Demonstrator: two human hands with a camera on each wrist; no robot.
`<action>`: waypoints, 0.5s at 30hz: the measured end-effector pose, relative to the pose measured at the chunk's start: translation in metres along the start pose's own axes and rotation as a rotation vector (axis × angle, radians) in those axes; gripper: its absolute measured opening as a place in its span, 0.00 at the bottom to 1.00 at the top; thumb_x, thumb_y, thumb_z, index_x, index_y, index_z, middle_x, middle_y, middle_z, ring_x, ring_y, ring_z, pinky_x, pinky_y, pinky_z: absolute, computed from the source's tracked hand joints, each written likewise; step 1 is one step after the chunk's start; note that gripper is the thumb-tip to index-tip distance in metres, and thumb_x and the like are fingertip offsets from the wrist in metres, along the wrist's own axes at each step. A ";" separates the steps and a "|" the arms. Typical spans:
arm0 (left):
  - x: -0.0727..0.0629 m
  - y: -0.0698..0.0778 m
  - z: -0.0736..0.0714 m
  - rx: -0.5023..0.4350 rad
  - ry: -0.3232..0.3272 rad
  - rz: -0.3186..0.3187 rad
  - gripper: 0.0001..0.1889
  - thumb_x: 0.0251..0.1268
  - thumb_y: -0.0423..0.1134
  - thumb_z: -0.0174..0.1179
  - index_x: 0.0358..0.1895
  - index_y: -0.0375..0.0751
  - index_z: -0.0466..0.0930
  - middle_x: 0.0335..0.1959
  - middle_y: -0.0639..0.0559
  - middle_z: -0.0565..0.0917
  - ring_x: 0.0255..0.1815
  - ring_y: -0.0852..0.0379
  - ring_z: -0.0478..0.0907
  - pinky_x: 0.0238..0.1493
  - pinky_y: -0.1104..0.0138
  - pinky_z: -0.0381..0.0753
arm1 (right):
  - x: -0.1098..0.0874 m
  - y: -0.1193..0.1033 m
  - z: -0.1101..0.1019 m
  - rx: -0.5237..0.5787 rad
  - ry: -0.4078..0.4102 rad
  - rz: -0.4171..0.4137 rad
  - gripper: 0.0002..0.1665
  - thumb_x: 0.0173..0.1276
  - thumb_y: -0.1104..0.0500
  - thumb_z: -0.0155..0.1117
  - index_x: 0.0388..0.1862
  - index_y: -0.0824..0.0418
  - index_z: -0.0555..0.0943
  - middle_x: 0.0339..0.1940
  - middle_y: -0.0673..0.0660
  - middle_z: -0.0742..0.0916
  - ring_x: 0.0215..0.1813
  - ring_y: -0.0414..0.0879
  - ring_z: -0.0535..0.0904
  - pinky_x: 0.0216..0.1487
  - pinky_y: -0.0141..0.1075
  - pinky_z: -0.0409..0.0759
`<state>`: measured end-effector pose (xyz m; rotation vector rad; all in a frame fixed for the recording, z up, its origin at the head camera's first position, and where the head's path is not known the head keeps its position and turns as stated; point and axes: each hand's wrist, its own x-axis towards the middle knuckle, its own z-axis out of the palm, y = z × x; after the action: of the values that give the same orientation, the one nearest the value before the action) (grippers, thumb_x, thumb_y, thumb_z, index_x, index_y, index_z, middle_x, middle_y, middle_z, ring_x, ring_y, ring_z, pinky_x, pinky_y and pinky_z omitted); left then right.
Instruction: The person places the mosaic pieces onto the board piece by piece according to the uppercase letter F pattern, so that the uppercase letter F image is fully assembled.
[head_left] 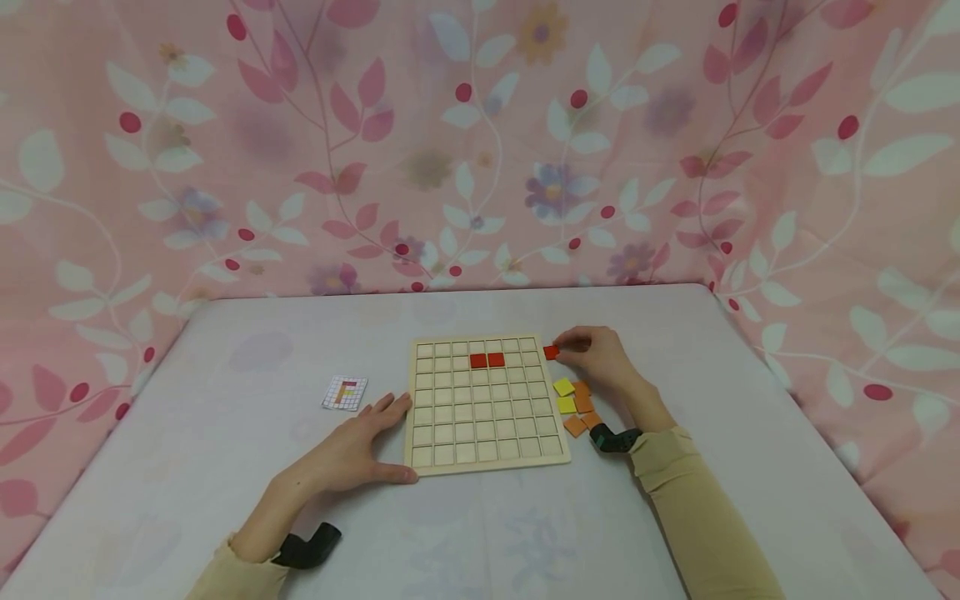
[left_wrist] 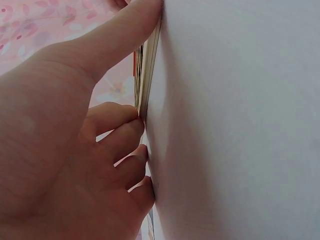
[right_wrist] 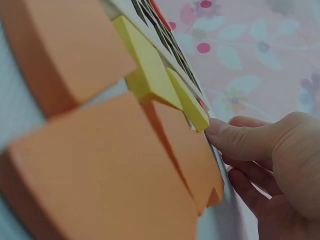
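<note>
A pale wooden grid board [head_left: 453, 408] lies on the table, with two red square tiles [head_left: 487, 360] side by side in its second row from the far edge. My left hand [head_left: 352, 450] rests at the board's left edge, thumb and fingers spread and touching it; the left wrist view shows the thumb [left_wrist: 115, 40] along the board's side. By the far right corner of the board, my right hand [head_left: 603, 358] pinches another red tile [head_left: 551, 352] between thumb and fingertips. In the right wrist view that tile is mostly hidden behind yellow tiles [right_wrist: 150, 65].
Beside the board's right edge lie yellow tiles [head_left: 566, 405] and several orange tiles [head_left: 575, 426], close to the right wrist. A small card [head_left: 345, 393] with a coloured grid pattern lies left of the board. A floral cloth [head_left: 495, 167] hangs behind the table.
</note>
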<state>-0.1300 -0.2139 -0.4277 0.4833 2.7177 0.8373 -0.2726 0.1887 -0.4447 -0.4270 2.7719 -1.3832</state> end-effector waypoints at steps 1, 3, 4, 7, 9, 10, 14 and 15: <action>0.000 0.000 0.000 -0.002 -0.001 0.001 0.59 0.43 0.68 0.74 0.80 0.48 0.56 0.80 0.41 0.56 0.78 0.27 0.50 0.71 0.35 0.55 | 0.000 0.000 0.000 -0.007 0.003 -0.004 0.13 0.64 0.63 0.72 0.48 0.62 0.87 0.48 0.58 0.89 0.52 0.53 0.83 0.59 0.49 0.79; 0.000 0.000 0.000 -0.007 -0.002 0.002 0.59 0.44 0.67 0.74 0.80 0.48 0.56 0.80 0.41 0.56 0.78 0.27 0.50 0.72 0.35 0.54 | 0.000 0.001 0.001 -0.022 0.010 -0.016 0.13 0.64 0.63 0.72 0.48 0.62 0.87 0.48 0.59 0.89 0.52 0.53 0.83 0.58 0.49 0.79; 0.000 -0.001 0.000 -0.008 -0.002 0.002 0.59 0.44 0.67 0.74 0.80 0.48 0.56 0.80 0.41 0.56 0.78 0.27 0.50 0.72 0.35 0.54 | 0.000 0.001 0.001 -0.029 0.013 -0.021 0.13 0.64 0.63 0.72 0.48 0.62 0.87 0.48 0.59 0.89 0.52 0.53 0.83 0.58 0.49 0.79; 0.000 -0.001 0.000 -0.008 -0.003 0.002 0.60 0.43 0.68 0.74 0.80 0.48 0.55 0.80 0.41 0.55 0.78 0.27 0.50 0.72 0.35 0.54 | -0.001 0.000 0.002 -0.036 0.024 -0.030 0.12 0.64 0.63 0.72 0.47 0.62 0.87 0.47 0.58 0.89 0.52 0.54 0.84 0.58 0.49 0.80; 0.000 -0.001 0.000 -0.007 -0.004 0.002 0.60 0.44 0.68 0.74 0.80 0.48 0.55 0.80 0.41 0.55 0.78 0.27 0.50 0.72 0.35 0.54 | -0.001 0.000 0.002 -0.033 0.028 -0.036 0.12 0.64 0.63 0.73 0.47 0.62 0.87 0.46 0.58 0.89 0.52 0.54 0.84 0.58 0.50 0.80; 0.000 0.000 0.000 -0.007 -0.004 0.002 0.60 0.44 0.68 0.74 0.80 0.48 0.55 0.80 0.41 0.55 0.78 0.27 0.50 0.72 0.35 0.54 | -0.001 0.000 0.002 -0.033 0.029 -0.039 0.12 0.64 0.63 0.73 0.46 0.62 0.87 0.46 0.58 0.89 0.52 0.54 0.84 0.58 0.50 0.80; 0.000 0.000 0.000 -0.004 -0.003 0.001 0.60 0.44 0.68 0.74 0.80 0.48 0.56 0.80 0.41 0.55 0.78 0.27 0.50 0.72 0.35 0.54 | 0.000 0.000 0.003 -0.036 0.031 -0.038 0.11 0.63 0.63 0.73 0.45 0.61 0.87 0.46 0.58 0.89 0.52 0.54 0.85 0.59 0.49 0.79; 0.000 0.000 0.000 -0.004 -0.002 0.000 0.60 0.44 0.67 0.74 0.80 0.48 0.56 0.80 0.40 0.55 0.78 0.27 0.50 0.72 0.35 0.54 | 0.001 0.001 0.003 -0.039 0.030 -0.035 0.11 0.63 0.63 0.73 0.45 0.61 0.87 0.46 0.58 0.89 0.52 0.54 0.85 0.59 0.49 0.79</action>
<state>-0.1300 -0.2142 -0.4279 0.4837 2.7138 0.8416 -0.2729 0.1866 -0.4470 -0.4618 2.8332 -1.3564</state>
